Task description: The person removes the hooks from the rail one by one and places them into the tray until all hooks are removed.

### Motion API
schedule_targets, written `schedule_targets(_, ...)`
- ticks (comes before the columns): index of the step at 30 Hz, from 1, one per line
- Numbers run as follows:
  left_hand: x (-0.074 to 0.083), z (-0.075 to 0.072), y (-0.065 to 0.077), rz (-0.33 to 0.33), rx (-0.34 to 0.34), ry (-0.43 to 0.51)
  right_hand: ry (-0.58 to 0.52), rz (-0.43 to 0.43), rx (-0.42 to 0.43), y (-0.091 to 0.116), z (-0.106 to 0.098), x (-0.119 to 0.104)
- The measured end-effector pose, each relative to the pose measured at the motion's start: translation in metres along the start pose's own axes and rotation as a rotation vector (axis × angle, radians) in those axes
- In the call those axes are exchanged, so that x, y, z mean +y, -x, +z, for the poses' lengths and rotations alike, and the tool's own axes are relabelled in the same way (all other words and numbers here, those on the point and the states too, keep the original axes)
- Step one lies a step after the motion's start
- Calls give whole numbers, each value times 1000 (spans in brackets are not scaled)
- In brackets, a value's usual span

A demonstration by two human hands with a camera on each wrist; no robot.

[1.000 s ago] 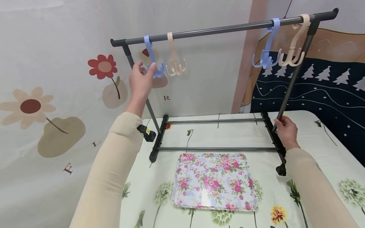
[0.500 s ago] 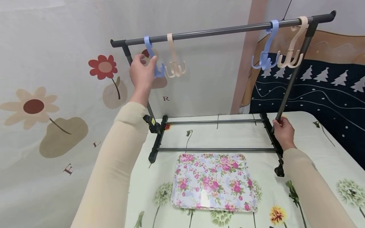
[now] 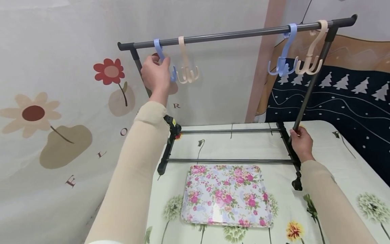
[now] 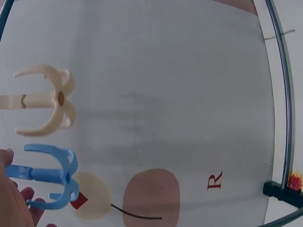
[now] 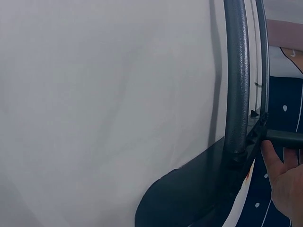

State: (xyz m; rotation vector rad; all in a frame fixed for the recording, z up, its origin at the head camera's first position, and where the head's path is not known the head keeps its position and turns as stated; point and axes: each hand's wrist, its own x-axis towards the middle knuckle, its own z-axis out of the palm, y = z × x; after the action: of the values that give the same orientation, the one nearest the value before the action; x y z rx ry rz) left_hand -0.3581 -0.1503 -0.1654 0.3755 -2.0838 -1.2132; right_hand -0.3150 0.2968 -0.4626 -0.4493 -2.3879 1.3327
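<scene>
My left hand is raised to a blue four-pronged hook at the left of the rack's top bar, its thumb and fingers around the stem. In the left wrist view the prongs of that blue hook show beyond the thumb. A cream hook hangs beside it. Low on the rack's right upright, my right hand grips the grey tube just above the black foot; the right wrist view shows thumb and fingers at the tube.
Another blue hook and cream hook hang at the top bar's right end. Two lower rails join the black feet. A stack of floral trays lies in front on the flower-print tablecloth. A printed curtain hangs behind.
My left hand has moved up and slightly right, from beside the blue hook's prongs to its stem. My right hand stays on the upright; the view has shifted slightly.
</scene>
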Motion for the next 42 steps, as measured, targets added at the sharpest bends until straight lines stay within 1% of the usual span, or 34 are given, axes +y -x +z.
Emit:
schedule_targets(4, 1, 2, 0, -40, 39, 15, -1, -25, -6, 1, 0, 0)
schedule_targets(7, 1, 3, 0, -45, 50, 26, -4, -32, -17, 3, 0, 1)
schedule_targets(11, 1, 6, 2, -41, 30, 79, -5, -19, -28, 3, 1, 1)
schedule_targets(15, 1, 9, 5, -61, 20, 117, -7, -13, -28, 2, 2, 2)
schedule_targets(17, 1, 10, 6, -69, 25, 120, -11, -13, -28, 2, 2, 2)
schedule_targets(23, -2, 12, 4, -77, 71, 135, -18, -7, -33, 2, 2, -1)
schedule_targets(27, -3, 12, 2, -76, 85, 124, -13, -10, -33, 2, 1, -2)
schedule_targets(29, -2, 10, 1, -64, 88, 101, -9, -17, -30, 2, 1, -2)
schedule_targets(34, 4, 3, -1, -28, 85, 31, -4, -11, -31, 2, -1, -2)
schedule_targets(37, 11, -1, -2, -37, 66, 33, -1, 2, -35, 1, -1, -2)
schedule_targets(42, 26, -8, -5, -75, 39, 39, 4, 10, -30, -1, -1, 0)
